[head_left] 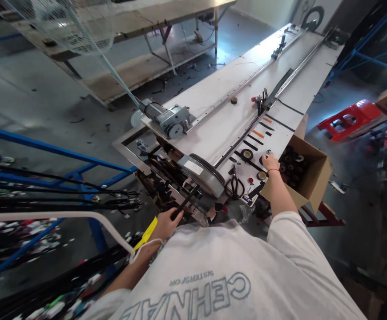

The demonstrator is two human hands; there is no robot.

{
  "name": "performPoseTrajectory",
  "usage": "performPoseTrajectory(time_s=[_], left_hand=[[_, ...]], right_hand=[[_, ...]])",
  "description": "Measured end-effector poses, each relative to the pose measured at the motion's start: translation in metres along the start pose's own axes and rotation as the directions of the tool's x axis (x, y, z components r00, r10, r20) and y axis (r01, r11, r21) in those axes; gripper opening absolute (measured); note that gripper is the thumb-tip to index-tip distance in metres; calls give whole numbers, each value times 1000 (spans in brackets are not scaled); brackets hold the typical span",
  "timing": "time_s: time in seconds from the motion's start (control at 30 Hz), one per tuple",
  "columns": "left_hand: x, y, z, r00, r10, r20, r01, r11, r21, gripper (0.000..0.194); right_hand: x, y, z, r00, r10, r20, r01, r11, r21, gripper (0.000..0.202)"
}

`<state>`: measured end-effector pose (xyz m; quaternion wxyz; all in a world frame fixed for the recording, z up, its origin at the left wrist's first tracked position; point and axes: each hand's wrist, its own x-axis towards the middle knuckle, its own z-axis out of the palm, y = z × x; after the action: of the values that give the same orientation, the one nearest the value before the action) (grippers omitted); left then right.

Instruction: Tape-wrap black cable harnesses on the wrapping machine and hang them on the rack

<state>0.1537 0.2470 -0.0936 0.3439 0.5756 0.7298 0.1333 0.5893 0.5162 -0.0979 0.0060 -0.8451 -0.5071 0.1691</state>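
My left hand is closed around a dark strip-like bundle, low at the near end of the bench. The bundle runs up toward a grey wheel-shaped housing with a black rim. Over on the right edge of the bench, my right hand reaches to a small green button, fingertips at it and nothing visibly held. A dark round piece lies by the thumb. Closer to me are a red button, a tape roll and black-handled scissors.
An open cardboard box of black rolls adjoins the bench's right side. A motor unit sits at the left corner, with rails along the white bench. Black cables hang on a blue rack to my left. A fan stands beyond.
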Motion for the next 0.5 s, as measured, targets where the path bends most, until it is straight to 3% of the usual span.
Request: performPoseTrajectory(time_s=[0.1,0.2,0.4,0.5], left_hand=[[-5,-16,3,997,0,74,4,998,-55,41],[-9,-18,5,997,16,75,-8,994,-112,43],[10,3,2,994,74,74,-57,975,-216,41],[24,16,1,986,144,87,-122,968,-220,42]], right_hand=[[-2,-3,0,1000,1,11,-1,1000,5,58],[-4,-7,0,1000,7,13,-7,1000,19,58],[-20,3,-21,1000,-3,-3,3,997,73,53],[-41,-26,-35,986,-162,-27,164,982,89,37]])
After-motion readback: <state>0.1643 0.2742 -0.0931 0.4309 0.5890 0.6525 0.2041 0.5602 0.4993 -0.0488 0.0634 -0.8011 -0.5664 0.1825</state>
